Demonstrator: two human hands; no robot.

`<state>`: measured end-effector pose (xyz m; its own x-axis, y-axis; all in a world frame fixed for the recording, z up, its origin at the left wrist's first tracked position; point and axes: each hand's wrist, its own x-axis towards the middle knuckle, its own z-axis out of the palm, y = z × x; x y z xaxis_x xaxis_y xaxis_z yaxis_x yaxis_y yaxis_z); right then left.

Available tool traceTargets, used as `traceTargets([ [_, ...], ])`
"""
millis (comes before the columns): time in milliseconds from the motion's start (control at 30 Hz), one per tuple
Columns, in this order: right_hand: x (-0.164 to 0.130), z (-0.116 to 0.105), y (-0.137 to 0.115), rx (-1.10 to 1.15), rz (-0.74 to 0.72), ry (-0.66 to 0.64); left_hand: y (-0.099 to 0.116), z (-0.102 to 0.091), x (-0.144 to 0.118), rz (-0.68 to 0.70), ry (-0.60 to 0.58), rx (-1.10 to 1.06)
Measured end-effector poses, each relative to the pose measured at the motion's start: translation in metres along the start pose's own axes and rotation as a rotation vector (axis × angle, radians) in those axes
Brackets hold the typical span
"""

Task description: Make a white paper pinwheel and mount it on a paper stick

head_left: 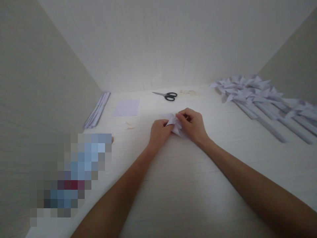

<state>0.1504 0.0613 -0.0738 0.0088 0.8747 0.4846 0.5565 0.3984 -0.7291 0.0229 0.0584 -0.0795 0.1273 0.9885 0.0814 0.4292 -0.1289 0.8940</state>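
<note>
While your left hand [159, 135] grips one side of a folded, pale lilac paper piece [176, 130], your right hand [194, 125] pinches its upper edge between thumb and fingertips, as seen from the head camera. The paper sits between your two hands at the middle of the white, faintly streaked tabletop [185, 188]. Beyond them lie black-handled metal scissors [165, 95]; to the left, a square pale lilac paper sheet [126, 108] and a bundle of slim, pale paper strips [97, 110]. Pale paper pinwheels on rolled sticks [251, 94] overlap at right.
</note>
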Motion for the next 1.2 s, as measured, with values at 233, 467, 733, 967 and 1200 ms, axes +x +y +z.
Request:
traceTargets([
  [233,0.004,0.002,0.009,0.098,0.06,0.023,0.0,-0.003,0.008,-0.112,-0.094,-0.106],
  [467,0.005,0.001,0.009,0.117,0.089,0.0,0.009,-0.003,0.007,-0.271,-0.115,-0.234],
  [733,0.005,0.001,0.011,0.143,0.119,0.001,0.011,-0.004,0.006,-0.256,-0.131,-0.211],
  [967,0.006,0.001,0.012,0.188,0.151,0.001,0.004,-0.003,0.006,-0.189,-0.16,-0.189],
  [1200,0.006,0.002,0.013,0.205,0.162,0.006,0.003,-0.004,0.008,-0.207,-0.171,-0.206],
])
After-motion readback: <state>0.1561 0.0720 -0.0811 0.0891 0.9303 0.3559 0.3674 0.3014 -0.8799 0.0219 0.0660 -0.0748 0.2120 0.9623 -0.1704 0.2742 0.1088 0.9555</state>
